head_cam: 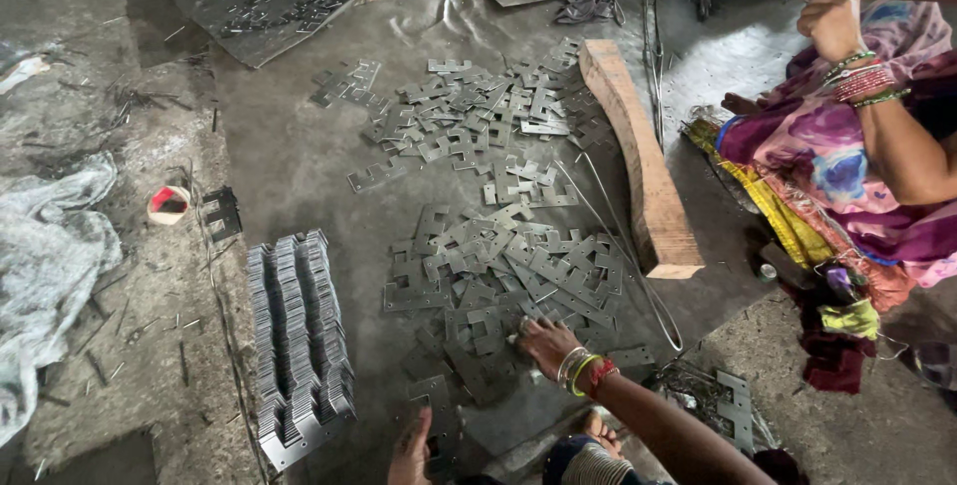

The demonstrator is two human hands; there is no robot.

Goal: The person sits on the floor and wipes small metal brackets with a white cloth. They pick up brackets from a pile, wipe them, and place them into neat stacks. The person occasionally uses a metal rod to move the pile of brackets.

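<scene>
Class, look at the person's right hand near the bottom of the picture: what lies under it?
The right hand rests on a loose heap of flat grey metal plates spread over a dark floor sheet. The plates directly beneath the palm are covered and cannot be seen.

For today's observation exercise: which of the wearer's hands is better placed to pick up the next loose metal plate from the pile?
Probably the right hand: it already rests on the pile of plates. The left hand sits lower, by the frame's bottom edge, touching one plate apart from the pile.
</scene>
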